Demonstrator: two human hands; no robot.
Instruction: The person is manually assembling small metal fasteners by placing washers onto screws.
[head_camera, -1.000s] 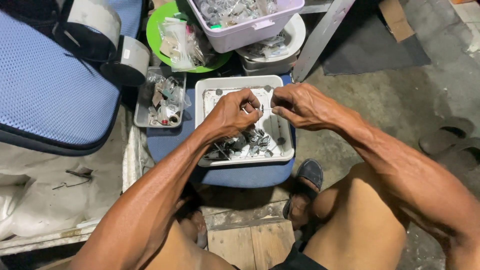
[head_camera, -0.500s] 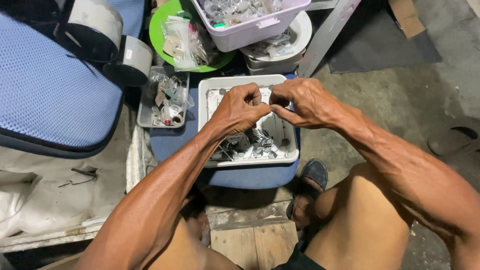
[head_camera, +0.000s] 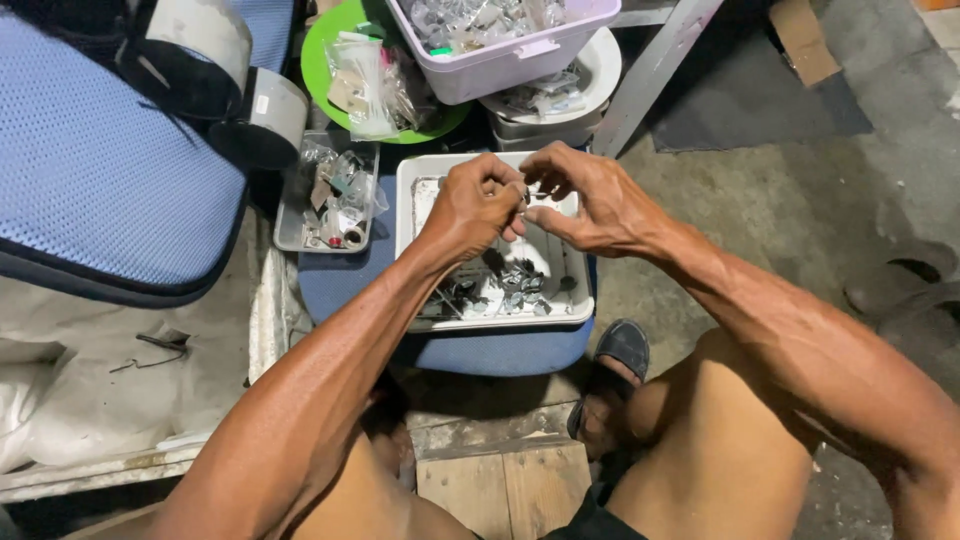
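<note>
- A tiny metal part (head_camera: 527, 193) is pinched where both hands meet, above the far end of the white tray; it is too small to make out its shape.
- The left hand (head_camera: 478, 205) is curled almost closed, its fingertips gripping the tiny metal part from the left.
- The right hand (head_camera: 585, 200) is also bent in tight, thumb and forefinger closed on the same piece from the right; the two hands touch at the fingertips.
- The white tray (head_camera: 580, 300) lies directly below the hands on a blue cushion (head_camera: 480, 350); a heap of small dark metal pieces (head_camera: 500, 285) fills its near end.
- Just left of the white tray sits a clear shallow tray (head_camera: 290, 225) with bagged bits and small parts in it.
- Beyond that, a green plate (head_camera: 320, 65) carries clear plastic bags (head_camera: 375, 85).
- At the far edge a lilac tub (head_camera: 510, 60) full of small bagged items sits over a white bowl (head_camera: 600, 70).
- To the far left lies a blue mesh chair seat (head_camera: 100, 180) with a grey and black roll (head_camera: 210, 55) resting against it.
- Bare knees frame the bottom of the view, with wooden planks (head_camera: 500, 480) between them and a dark sandal (head_camera: 620, 350) beside the blue cushion on the concrete floor (head_camera: 780, 210).
</note>
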